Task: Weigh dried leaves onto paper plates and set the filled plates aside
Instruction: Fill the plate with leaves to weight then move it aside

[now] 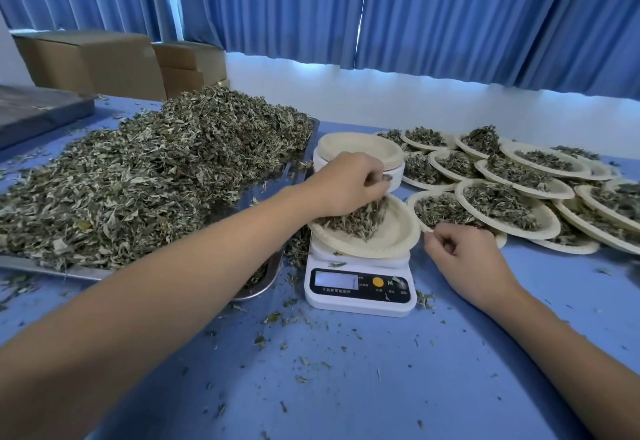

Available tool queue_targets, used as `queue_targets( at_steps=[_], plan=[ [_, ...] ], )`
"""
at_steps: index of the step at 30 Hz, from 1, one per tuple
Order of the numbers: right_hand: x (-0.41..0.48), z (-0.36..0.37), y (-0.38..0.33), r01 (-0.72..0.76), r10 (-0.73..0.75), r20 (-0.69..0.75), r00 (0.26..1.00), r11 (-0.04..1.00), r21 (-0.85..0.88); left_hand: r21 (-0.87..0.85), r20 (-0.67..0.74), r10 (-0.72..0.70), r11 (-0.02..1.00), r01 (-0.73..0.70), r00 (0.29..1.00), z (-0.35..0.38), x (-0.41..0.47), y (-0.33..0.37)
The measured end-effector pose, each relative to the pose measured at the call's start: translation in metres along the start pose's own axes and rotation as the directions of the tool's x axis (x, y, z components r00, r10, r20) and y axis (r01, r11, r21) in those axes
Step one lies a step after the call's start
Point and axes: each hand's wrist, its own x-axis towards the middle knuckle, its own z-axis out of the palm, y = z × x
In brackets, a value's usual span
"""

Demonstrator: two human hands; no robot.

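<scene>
My left arm stretches in from the lower left across the corner of the steel tray [263, 287]. The left hand [349, 186] is palm-down over the paper plate [391, 235] on the digital scale [360, 292], its fingers curled round a clump of dried leaves [360, 219] that touches the plate. My right hand [467, 256] rests on the blue desk [346, 387] just right of the scale, fingers loosely curled. I cannot tell whether they pinch anything. Filled plates [519, 197] overlap beyond it.
</scene>
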Motion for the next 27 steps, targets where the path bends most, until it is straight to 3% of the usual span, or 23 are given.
queue_targets(
  at_steps=[2,5,16,23,25,27],
  plan=[
    [0.001,0.000,0.001,-0.002,0.002,0.007,1.000,1.000,0.003,0.036,0.082,0.084,0.996,-0.087,0.993,-0.011,-0.008,-0.005],
    [0.003,-0.002,0.003,-0.012,0.012,0.007,1.000,1.000,0.013,0.041,0.118,0.082,0.995,-0.088,0.990,-0.037,-0.020,-0.015],
    [0.003,-0.001,0.008,-0.024,0.023,0.023,0.999,1.000,0.009,-0.081,0.186,-0.074,0.993,0.090,0.980,-0.084,-0.056,-0.065],
    [0.003,-0.001,0.007,-0.023,0.023,0.025,0.999,1.000,0.008,-0.304,0.218,-0.124,0.934,0.188,0.968,-0.095,-0.060,-0.073],
    [0.003,-0.001,0.007,-0.020,0.020,0.026,0.999,1.000,0.009,-0.294,0.242,-0.172,0.925,0.241,0.955,-0.102,-0.062,-0.080],
    [0.003,-0.001,0.007,-0.021,0.021,0.023,1.000,1.000,0.013,-0.188,0.357,-0.237,0.929,0.318,0.904,-0.108,-0.064,-0.088]
  ],
)
